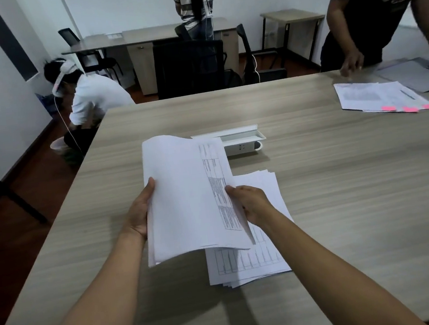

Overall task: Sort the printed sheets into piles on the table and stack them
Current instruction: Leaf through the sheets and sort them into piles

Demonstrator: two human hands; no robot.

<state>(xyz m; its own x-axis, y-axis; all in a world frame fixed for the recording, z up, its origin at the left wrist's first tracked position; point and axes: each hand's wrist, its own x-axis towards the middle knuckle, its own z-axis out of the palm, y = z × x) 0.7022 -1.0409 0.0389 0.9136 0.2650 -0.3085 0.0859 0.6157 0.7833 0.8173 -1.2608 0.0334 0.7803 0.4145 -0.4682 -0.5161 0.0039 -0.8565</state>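
Note:
I hold a thick bundle of white printed sheets (182, 194) above the wooden table (343, 188). My left hand (139, 212) grips the bundle's left edge, thumb on top. My right hand (249, 203) pinches the right edge, where the top sheet curls up and shows printed tables. Under the bundle, a pile of printed sheets (255, 258) lies flat on the table, slightly fanned, partly hidden by the bundle and my right hand.
A white socket box (240, 141) with its lid raised sits just beyond the bundle. At the far right lie papers with pink tabs (381, 97) and a grey folder (410, 75), where another person's hand (351, 64) reaches. A black chair (190, 67) stands behind the table.

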